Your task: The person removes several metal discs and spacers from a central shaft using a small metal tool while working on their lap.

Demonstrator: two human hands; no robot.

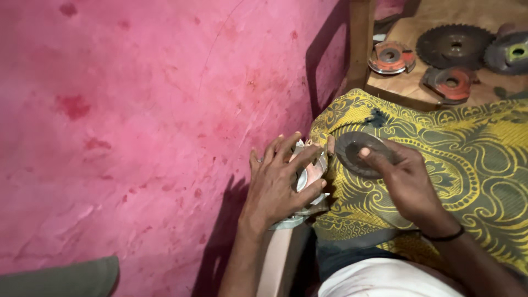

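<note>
Pink wall [137, 110] fills the left side; yellow-green patterned cloth [473, 165] covers the lap at right. Wooden shelf [407, 85] behind holds a toothed saw blade [455, 45] and two orange cutter discs [390, 58], well apart from the hands. Left hand [278, 184], fingers spread wide, presses on a silvery round metal part [308, 181] against the wall. Right hand [404, 176] pinches a dark flat disc [357, 153], face up toward camera, lying on the cloth just beside the metal part
</note>
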